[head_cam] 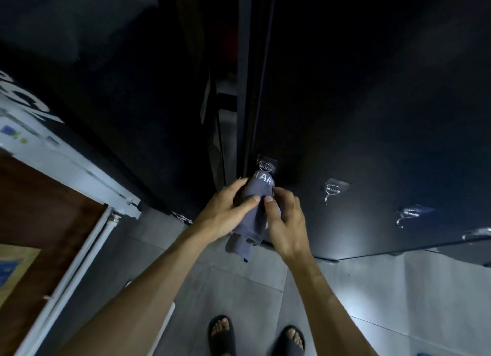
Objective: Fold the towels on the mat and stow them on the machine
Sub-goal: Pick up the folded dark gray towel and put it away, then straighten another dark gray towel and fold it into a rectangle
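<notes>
Below the first hook point(266, 165), both hands are gripping the hanging towel point(252, 212)
Left hand point(225, 212) and right hand point(285, 220) are bunching soft, light cloth; it looks best held near the top

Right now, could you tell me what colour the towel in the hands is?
Greyish blue with pale lettering near its top; the towel shows in the head view.

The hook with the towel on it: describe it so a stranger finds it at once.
Look at the dark panel on the right, which carries a row of clear hooks. Take the leftmost hook, beside the vertical edge. Only it has a grey towel under it, held by both hands.
</notes>
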`<state>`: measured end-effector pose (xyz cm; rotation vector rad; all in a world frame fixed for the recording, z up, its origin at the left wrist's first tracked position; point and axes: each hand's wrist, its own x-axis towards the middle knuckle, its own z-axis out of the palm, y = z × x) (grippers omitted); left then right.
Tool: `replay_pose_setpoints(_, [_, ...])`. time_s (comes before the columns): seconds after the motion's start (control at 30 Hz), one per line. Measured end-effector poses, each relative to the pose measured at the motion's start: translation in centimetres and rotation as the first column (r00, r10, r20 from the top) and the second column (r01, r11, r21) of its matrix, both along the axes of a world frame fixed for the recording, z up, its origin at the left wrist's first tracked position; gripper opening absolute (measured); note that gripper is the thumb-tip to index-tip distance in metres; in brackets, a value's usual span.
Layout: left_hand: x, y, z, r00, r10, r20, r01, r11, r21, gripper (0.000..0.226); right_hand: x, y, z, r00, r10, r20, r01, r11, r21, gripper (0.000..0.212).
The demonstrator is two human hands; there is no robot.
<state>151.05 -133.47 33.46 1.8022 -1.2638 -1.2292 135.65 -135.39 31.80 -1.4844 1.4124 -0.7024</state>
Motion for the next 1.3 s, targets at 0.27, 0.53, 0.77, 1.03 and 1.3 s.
replay_pose_setpoints(0.27, [0.2,7.5,4.9,0.904,0.069,0.422,0.025,0.977,-0.213,0.029,0.2,1.3,8.4,0.92,0.259,-0.295,-0.353,0.875,-0.33,0.052])
replay_pose_setpoints(0.53, [-2.3,15.1,7.6,0.753,0.352,0.555,-0.264,0.935,-0.235,0.055,1.9,1.2,12.0,0.574,0.602,-0.555,-0.815,0.484,-0.319,0.049])
replay_pose_setpoints(0.77, [-11.2,20.4,9.3,0.443,0.524,0.727,-0.605,0.773,-0.189,0.029,1.8,1.9,12.8,0.292,0.77,-0.567,-0.929,0.087,-0.359,0.047])
replay_pose_setpoints(1.03, [-24.2,26.7,9.9,0.246,0.664,0.706,-0.895,0.436,-0.098,0.049,-3.3,8.3,13.5,-0.047,0.821,-0.569,-0.906,-0.275,-0.321,0.04])
replay_pose_setpoints(1.3, [-39.4,31.8,9.0,-0.027,0.725,0.688,-0.987,0.089,-0.133,0.038,-11.6,17.8,14.5,-0.372,0.67,-0.643,-0.751,-0.624,-0.216,0.042])
